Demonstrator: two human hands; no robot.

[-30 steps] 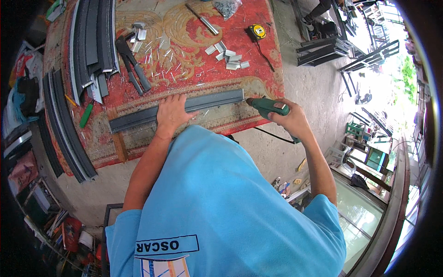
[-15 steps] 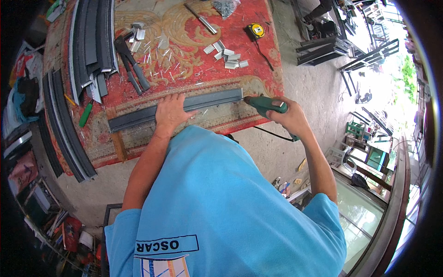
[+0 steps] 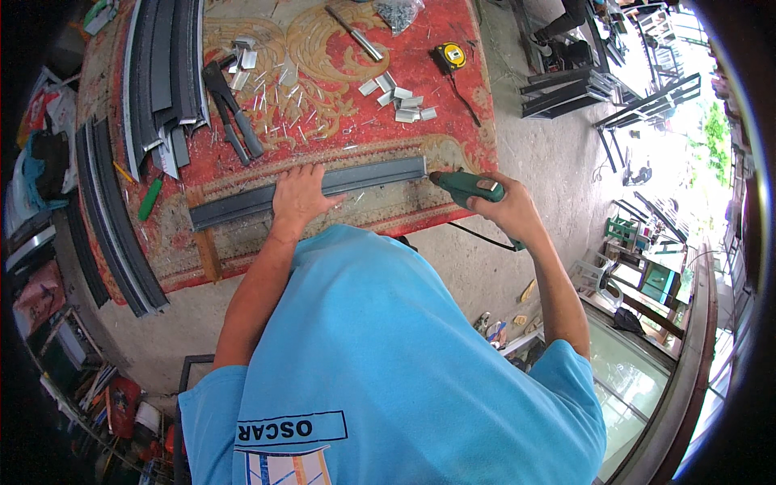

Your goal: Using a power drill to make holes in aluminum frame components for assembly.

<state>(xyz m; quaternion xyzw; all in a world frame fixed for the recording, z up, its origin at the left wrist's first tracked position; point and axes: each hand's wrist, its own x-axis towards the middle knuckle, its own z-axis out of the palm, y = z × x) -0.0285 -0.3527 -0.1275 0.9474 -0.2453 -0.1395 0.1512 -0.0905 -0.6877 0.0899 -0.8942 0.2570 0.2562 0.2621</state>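
A long dark grey metal profile (image 3: 372,171) lies across the near part of the table. My left hand (image 3: 301,196) rests over its middle, fingers draped across it and thumb spread to the right, holding it down. My right hand (image 3: 511,208) is closed around the grip of a green corded power drill (image 3: 462,186). The drill lies sideways, its front pointing left at the profile's right end. Whether its bit touches the metal is too small to tell. A black cord (image 3: 477,236) runs beneath the drill.
On the red patterned table (image 3: 323,133) lie cutters with dark handles (image 3: 234,117), small metal angle pieces (image 3: 404,101), a yellow tape measure (image 3: 449,56), a metal rod (image 3: 356,34), a bag of screws (image 3: 396,13) and a green-handled tool (image 3: 150,200). More profiles (image 3: 162,73) are stacked at left.
The drill and my right hand have shifted very slightly right. My left hand and the profile stay put. A person's leg at the far right has moved a little.
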